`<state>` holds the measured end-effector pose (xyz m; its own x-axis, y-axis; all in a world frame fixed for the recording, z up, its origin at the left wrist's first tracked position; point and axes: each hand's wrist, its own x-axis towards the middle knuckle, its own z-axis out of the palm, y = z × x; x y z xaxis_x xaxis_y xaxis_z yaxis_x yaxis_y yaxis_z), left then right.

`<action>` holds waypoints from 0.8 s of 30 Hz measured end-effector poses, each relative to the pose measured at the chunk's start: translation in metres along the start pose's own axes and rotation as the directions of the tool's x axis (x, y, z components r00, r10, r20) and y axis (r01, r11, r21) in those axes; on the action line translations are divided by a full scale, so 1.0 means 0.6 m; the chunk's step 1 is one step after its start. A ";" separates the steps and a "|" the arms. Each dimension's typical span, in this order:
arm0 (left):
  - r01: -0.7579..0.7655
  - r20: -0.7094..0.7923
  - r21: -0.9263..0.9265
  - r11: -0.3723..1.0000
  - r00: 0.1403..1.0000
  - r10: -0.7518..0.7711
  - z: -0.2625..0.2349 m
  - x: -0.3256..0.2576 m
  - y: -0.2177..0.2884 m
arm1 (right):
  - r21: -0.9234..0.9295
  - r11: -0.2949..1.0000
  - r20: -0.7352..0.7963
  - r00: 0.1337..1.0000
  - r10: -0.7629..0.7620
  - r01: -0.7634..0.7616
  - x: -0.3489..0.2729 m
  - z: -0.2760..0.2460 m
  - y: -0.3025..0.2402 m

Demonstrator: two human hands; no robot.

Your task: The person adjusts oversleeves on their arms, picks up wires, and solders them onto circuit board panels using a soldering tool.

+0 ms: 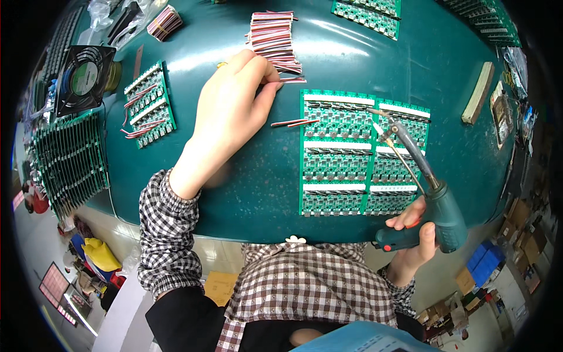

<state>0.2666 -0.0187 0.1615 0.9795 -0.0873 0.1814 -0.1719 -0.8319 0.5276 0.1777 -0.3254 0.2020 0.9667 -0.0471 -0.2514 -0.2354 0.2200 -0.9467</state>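
Note:
My left hand [237,100] is closed in a pinch at the lower edge of a stack of red, black and white wires [271,38]. A short wire piece [293,80] sticks out from between its thumb and forefinger. In my right hand [419,234] is a green soldering gun [447,220], its metal tip slanting up and left over a panel of green circuit boards [337,149]. The tip hangs near the panel's upper middle; whether it touches cannot be told. Two short wires [296,122] lie at the panel's left edge, one reaching onto it.
A smaller board panel [149,105] with wires lies left, near a black fan [85,80] and a row of upright boards [70,158]. A banded wire bundle [165,23] is at the back. More boards [369,16] and a pale bar [478,92] lie toward the right.

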 end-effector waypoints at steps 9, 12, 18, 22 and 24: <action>-0.019 0.002 0.024 1.000 1.000 0.019 -0.004 -0.007 0.007 | -0.009 1.000 0.012 1.000 -0.020 0.020 -0.008 0.002 0.001; -0.035 -0.003 0.049 0.998 0.999 0.035 -0.006 -0.010 0.005 | -0.002 1.000 0.036 0.999 -0.031 0.031 -0.007 0.004 0.001; -0.068 -0.059 0.034 0.997 0.996 0.070 -0.002 -0.002 0.004 | -0.019 0.999 -0.010 0.999 -0.033 0.033 -0.012 0.005 0.002; -0.066 -0.026 0.038 0.997 0.997 0.067 -0.004 -0.001 0.002 | -0.018 0.999 0.000 0.999 -0.044 0.044 -0.007 0.004 0.003; -0.045 -0.021 -0.018 0.999 0.999 0.044 -0.002 -0.005 0.000 | -0.018 0.999 -0.004 0.999 -0.039 0.039 -0.008 0.003 0.002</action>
<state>0.2637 -0.0179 0.1622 0.9686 -0.1129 0.2217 -0.2175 -0.8170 0.5341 0.1731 -0.3234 0.2021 0.9747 -0.0593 -0.2154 -0.1998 0.2002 -0.9592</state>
